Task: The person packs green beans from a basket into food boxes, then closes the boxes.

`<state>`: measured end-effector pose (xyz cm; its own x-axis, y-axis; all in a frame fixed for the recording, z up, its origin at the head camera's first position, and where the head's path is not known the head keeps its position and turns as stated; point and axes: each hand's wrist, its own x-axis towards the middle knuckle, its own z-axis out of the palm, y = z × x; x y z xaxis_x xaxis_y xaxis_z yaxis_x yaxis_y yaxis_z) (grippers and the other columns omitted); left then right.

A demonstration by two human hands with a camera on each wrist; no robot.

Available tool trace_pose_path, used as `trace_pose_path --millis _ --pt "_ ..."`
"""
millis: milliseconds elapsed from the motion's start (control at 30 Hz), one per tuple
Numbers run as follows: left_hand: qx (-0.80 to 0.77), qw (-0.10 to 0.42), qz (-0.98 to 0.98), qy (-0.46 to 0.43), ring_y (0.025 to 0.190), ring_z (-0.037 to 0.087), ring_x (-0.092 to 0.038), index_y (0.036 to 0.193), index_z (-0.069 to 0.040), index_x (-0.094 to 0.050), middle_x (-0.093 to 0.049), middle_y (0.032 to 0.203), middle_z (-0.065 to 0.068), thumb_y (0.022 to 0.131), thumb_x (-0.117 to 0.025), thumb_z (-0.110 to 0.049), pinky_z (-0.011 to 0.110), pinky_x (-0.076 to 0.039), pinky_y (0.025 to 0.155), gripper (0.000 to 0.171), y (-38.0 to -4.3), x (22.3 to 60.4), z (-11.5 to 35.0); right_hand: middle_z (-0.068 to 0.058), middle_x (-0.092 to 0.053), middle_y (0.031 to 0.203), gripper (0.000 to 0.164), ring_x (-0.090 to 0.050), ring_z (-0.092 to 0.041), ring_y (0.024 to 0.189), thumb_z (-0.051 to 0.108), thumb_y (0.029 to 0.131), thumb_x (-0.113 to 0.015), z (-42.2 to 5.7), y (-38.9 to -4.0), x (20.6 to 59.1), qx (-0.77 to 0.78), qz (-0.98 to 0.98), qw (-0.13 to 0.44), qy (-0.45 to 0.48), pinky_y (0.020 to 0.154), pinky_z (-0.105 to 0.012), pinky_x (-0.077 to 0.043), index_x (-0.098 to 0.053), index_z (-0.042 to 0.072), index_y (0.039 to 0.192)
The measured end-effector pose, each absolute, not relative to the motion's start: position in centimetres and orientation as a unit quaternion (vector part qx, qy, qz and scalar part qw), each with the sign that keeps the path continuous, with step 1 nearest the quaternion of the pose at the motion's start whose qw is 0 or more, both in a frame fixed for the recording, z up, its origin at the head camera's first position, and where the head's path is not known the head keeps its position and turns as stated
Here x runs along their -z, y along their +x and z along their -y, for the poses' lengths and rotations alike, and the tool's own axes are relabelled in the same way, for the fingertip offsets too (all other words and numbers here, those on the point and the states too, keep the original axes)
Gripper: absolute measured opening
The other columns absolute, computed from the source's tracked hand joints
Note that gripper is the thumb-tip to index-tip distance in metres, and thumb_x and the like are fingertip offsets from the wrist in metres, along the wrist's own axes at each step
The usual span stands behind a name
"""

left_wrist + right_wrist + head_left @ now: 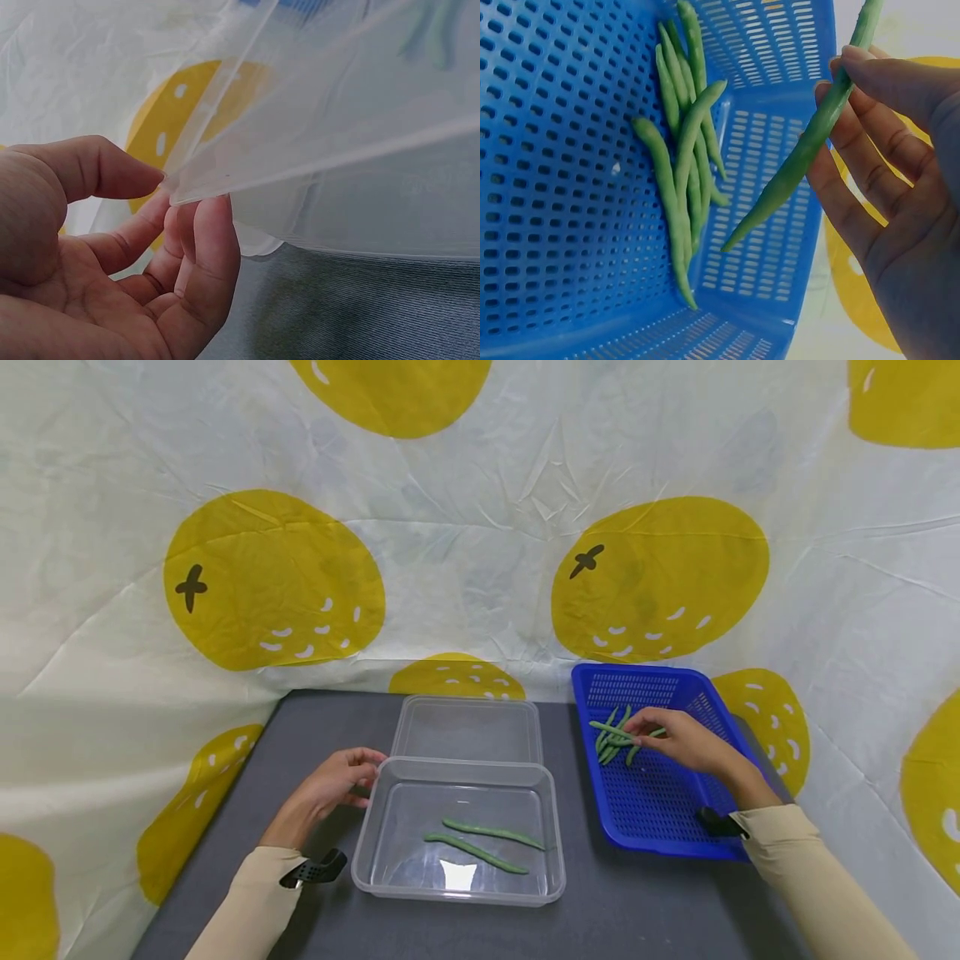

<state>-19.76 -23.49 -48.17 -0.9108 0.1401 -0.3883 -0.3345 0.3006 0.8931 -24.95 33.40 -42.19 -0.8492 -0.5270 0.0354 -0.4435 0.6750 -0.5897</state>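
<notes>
Pinching the held bean (791, 176): right hand (678, 743), thumb and fingertips closed on its upper part over the blue basket's (652, 810) far part; lower tip hangs free
Bean handling: looks light, smooth and fairly stiff, probably able to snap if bent; a gentle pinch near mid-length should suit
Basket beans (682, 172): loose, crossing pile at far left inside; outermost ones seem easiest to take
Clear container (405, 892): left of the basket, two beans (477, 852) lying apart inside; thin, probably flexible rim
Left hand (341, 779): fingers curled, thumb and fingertips pinching its far left corner
Clear lid (465, 731): just beyond the container
</notes>
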Motion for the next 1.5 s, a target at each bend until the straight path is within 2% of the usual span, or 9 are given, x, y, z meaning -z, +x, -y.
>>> trace_pose_path --millis 200,433,667,833,1000,1133,1367,1500 --pt "-0.59 0.2 -0.78 -0.06 0.088 0.024 -0.062 0.132 0.001 -0.058 -0.064 0.111 0.022 0.095 -0.058 -0.01 0.038 -0.058 0.068 0.038 -19.8 48.1 23.5 -0.004 -0.071 0.106 0.017 -0.066 -0.021 0.097 0.013 0.097 -0.067 -32.6 -24.5 41.7 0.315 -0.906 0.064 -0.276 0.084 -0.033 -0.056 -0.07 0.013 0.114" --pt "-0.591 0.203 -0.779 -0.049 0.088 0.023 -0.062 0.133 0.002 -0.056 -0.064 0.111 0.021 0.097 -0.056 -0.011 0.038 -0.058 0.068 0.038 -19.7 48.0 23.6 -0.002 -0.071 0.1 0.017 -0.067 -0.025 0.091 0.006 0.095 -0.069 -31.2 -24.0 41.2 0.332 -0.894 0.061 -0.294 0.078 -0.029 -0.057 -0.07 0.007 0.112" --pt "-0.59 0.208 -0.779 -0.044 0.088 0.022 -0.062 0.133 0.002 -0.056 -0.064 0.11 0.02 0.097 -0.057 -0.012 0.038 -0.058 0.069 0.039 -19.8 48.0 23.7 0.005 -0.07 0.097 0.02 -0.067 -0.017 0.088 0.007 0.093 -0.072 -30.0 -23.8 41.0 0.335 -0.887 0.056 -0.313 0.076 -0.029 -0.058 -0.07 0.016 0.11" --pt "-0.591 0.204 -0.779 -0.05 0.089 0.023 -0.062 0.132 0.001 -0.057 -0.064 0.111 0.02 0.096 -0.057 -0.011 0.038 -0.058 0.069 0.038 -19.8 48.1 23.7 0.001 -0.071 0.097 0.019 -0.066 -0.013 0.088 0.006 0.093 -0.071 -29.0 -23.3 40.4 0.338 -0.881 0.05 -0.327 0.074 -0.03 -0.058 -0.071 0.01 0.112" --pt "-0.591 0.199 -0.78 -0.055 0.089 0.024 -0.062 0.132 0.001 -0.057 -0.064 0.112 0.022 0.096 -0.057 -0.011 0.038 -0.058 0.068 0.038 -19.8 48.3 23.6 -0.003 -0.072 0.095 0.021 -0.066 -0.012 0.087 0.005 0.092 -0.073 -28.0 -22.7 40.0 0.348 -0.874 0.05 -0.336 0.074 -0.029 -0.058 -0.071 0.015 0.111" --pt "-0.59 0.196 -0.781 -0.056 0.09 0.024 -0.062 0.132 0.001 -0.058 -0.064 0.113 0.022 0.096 -0.057 -0.011 0.039 -0.058 0.068 0.038 -19.7 48.5 23.6 -0.004 -0.073 0.094 0.023 -0.067 -0.014 0.086 0.003 0.09 -0.074 -27.2 -22.4 39.9 0.357 -0.866 0.049 -0.347 0.071 -0.027 -0.057 -0.071 0.013 0.111" --pt "-0.59 0.194 -0.782 -0.056 0.089 0.024 -0.062 0.132 0.001 -0.058 -0.065 0.112 0.021 0.096 -0.058 -0.012 0.039 -0.058 0.068 0.038 -19.7 48.6 23.6 0.006 -0.07 0.094 0.022 -0.065 -0.012 0.085 0.008 0.09 -0.076 -25.9 -21.8 39.9 0.36 -0.863 0.048 -0.351 0.069 -0.028 -0.058 -0.071 0.016 0.11" --pt "-0.591 0.194 -0.781 -0.056 0.089 0.024 -0.062 0.132 0.002 -0.057 -0.064 0.112 0.022 0.096 -0.057 -0.011 0.038 -0.058 0.068 0.038 -19.7 48.7 23.6 0.005 -0.069 0.095 0.023 -0.065 -0.011 0.086 0.006 0.091 -0.074 -25.2 -21.6 39.9 0.37 -0.855 0.058 -0.36 0.071 -0.029 -0.059 -0.071 0.016 0.111"
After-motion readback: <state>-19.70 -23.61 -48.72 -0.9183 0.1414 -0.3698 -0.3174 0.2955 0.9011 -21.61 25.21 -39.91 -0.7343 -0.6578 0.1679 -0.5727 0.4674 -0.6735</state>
